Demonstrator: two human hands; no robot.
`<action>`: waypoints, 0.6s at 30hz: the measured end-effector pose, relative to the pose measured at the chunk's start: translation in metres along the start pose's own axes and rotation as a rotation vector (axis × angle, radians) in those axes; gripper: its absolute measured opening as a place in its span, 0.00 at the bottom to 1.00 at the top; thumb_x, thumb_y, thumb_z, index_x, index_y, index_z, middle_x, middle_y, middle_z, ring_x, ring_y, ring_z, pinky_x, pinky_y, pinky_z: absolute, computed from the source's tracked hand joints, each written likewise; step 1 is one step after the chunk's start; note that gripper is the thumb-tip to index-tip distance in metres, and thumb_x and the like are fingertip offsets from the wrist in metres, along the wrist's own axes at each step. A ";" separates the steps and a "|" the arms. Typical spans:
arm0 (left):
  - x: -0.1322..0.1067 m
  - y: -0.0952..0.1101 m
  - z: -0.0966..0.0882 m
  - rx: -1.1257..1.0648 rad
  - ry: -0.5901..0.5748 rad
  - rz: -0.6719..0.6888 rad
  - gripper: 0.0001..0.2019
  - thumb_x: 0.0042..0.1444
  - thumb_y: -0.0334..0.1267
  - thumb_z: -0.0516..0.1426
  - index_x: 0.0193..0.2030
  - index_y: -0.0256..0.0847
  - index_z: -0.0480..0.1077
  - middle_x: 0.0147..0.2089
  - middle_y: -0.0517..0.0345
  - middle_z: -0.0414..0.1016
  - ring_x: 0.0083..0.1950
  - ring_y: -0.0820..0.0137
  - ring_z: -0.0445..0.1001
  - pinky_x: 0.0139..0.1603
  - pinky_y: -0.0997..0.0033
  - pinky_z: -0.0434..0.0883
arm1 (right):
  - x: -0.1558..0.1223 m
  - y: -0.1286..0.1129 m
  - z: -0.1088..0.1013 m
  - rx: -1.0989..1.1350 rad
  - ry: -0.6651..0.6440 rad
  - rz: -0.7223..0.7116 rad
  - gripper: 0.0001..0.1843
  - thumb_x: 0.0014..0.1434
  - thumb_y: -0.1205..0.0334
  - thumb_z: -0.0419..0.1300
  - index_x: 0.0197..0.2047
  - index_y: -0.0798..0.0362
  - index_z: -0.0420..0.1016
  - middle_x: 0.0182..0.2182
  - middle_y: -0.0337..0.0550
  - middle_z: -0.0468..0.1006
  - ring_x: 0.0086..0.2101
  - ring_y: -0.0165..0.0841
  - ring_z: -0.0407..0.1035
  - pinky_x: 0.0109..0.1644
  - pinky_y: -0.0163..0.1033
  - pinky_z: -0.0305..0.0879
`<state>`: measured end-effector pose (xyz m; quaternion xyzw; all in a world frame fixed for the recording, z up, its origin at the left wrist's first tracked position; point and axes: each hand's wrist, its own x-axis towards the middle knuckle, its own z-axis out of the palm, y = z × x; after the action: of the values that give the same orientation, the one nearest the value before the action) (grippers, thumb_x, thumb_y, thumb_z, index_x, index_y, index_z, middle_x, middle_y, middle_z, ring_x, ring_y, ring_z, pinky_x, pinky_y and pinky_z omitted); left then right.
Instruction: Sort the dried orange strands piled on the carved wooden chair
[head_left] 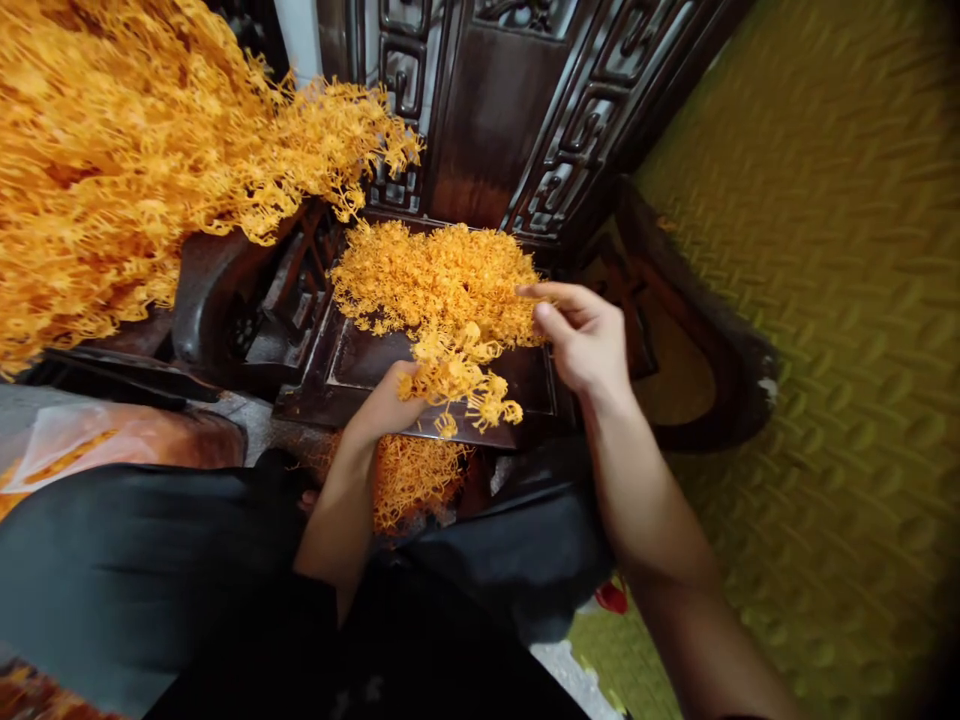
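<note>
My left hand [386, 405] is closed round a small bunch of orange plastic flower sprigs [457, 375], held just above the front edge of a dark carved wooden chair seat [360, 365]. My right hand [581, 340] is beside it on the right, thumb and forefinger pinched at the edge of a loose pile of the same orange sprigs [439, 270] lying on the seat. What the pinch holds is too small to make out. More orange sprigs [409, 480] hang below the seat between my knees.
A big mass of orange sprigs [127, 150] fills the upper left, draped over the chair arm [217, 290]. The carved chair back [495, 110] rises behind. A yellow-green patterned floor [825, 350] lies to the right. My dark trousers [150, 570] cover the bottom.
</note>
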<state>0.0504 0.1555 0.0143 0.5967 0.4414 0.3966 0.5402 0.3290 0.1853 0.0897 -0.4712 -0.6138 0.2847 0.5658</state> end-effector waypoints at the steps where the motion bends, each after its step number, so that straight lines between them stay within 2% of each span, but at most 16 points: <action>1: 0.000 0.004 0.003 -0.044 -0.089 -0.003 0.05 0.44 0.34 0.63 0.30 0.39 0.73 0.28 0.61 0.76 0.32 0.71 0.74 0.36 0.71 0.75 | -0.007 -0.009 0.010 -0.025 -0.100 -0.021 0.13 0.67 0.51 0.65 0.49 0.49 0.83 0.37 0.43 0.81 0.33 0.31 0.73 0.38 0.40 0.71; 3: 0.002 0.013 0.008 -0.110 -0.227 0.004 0.05 0.46 0.37 0.64 0.29 0.39 0.75 0.27 0.60 0.77 0.31 0.71 0.75 0.34 0.72 0.75 | -0.019 -0.027 0.025 -0.108 -0.247 -0.096 0.16 0.72 0.51 0.57 0.53 0.48 0.82 0.38 0.44 0.78 0.38 0.34 0.72 0.45 0.44 0.70; 5: 0.003 0.021 0.013 -0.149 -0.277 0.003 0.05 0.47 0.39 0.65 0.28 0.40 0.77 0.26 0.60 0.77 0.31 0.70 0.76 0.36 0.70 0.77 | -0.024 -0.041 0.031 -0.205 -0.348 -0.194 0.20 0.73 0.49 0.55 0.58 0.47 0.79 0.37 0.44 0.73 0.39 0.36 0.70 0.47 0.46 0.69; 9: 0.003 0.027 0.015 -0.170 -0.300 -0.008 0.07 0.46 0.41 0.68 0.29 0.41 0.79 0.25 0.58 0.79 0.30 0.68 0.76 0.39 0.66 0.79 | -0.020 -0.044 0.023 -0.322 -0.527 -0.327 0.34 0.65 0.40 0.63 0.68 0.46 0.69 0.38 0.43 0.68 0.39 0.38 0.65 0.44 0.46 0.67; 11: 0.004 0.026 0.016 -0.174 -0.329 -0.024 0.09 0.46 0.44 0.69 0.30 0.41 0.80 0.24 0.58 0.78 0.29 0.68 0.76 0.38 0.66 0.79 | -0.018 -0.040 0.019 -0.341 -0.583 -0.371 0.35 0.64 0.38 0.63 0.69 0.45 0.68 0.41 0.44 0.69 0.40 0.39 0.66 0.45 0.47 0.68; 14: 0.004 0.025 0.020 -0.190 -0.352 -0.043 0.11 0.47 0.46 0.69 0.31 0.41 0.80 0.25 0.57 0.79 0.31 0.67 0.76 0.39 0.66 0.78 | -0.019 -0.034 0.022 -0.364 -0.562 -0.461 0.26 0.68 0.43 0.60 0.63 0.46 0.71 0.41 0.46 0.71 0.42 0.40 0.67 0.47 0.48 0.68; 17: 0.005 0.025 0.025 -0.231 -0.355 -0.045 0.12 0.45 0.46 0.70 0.28 0.39 0.79 0.27 0.56 0.79 0.31 0.68 0.76 0.40 0.66 0.78 | -0.026 -0.032 0.035 -0.368 -0.424 -0.517 0.10 0.71 0.53 0.59 0.49 0.48 0.74 0.36 0.45 0.73 0.39 0.38 0.67 0.45 0.48 0.67; 18: 0.005 0.024 0.026 -0.243 -0.353 -0.047 0.12 0.45 0.46 0.69 0.28 0.39 0.78 0.27 0.57 0.79 0.31 0.68 0.75 0.40 0.66 0.78 | -0.027 -0.031 0.039 -0.346 -0.361 -0.512 0.08 0.71 0.55 0.58 0.43 0.49 0.74 0.34 0.44 0.73 0.37 0.37 0.67 0.43 0.47 0.67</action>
<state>0.0791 0.1520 0.0353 0.5771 0.3027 0.3233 0.6862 0.2814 0.1557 0.0975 -0.3333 -0.8411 0.1040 0.4131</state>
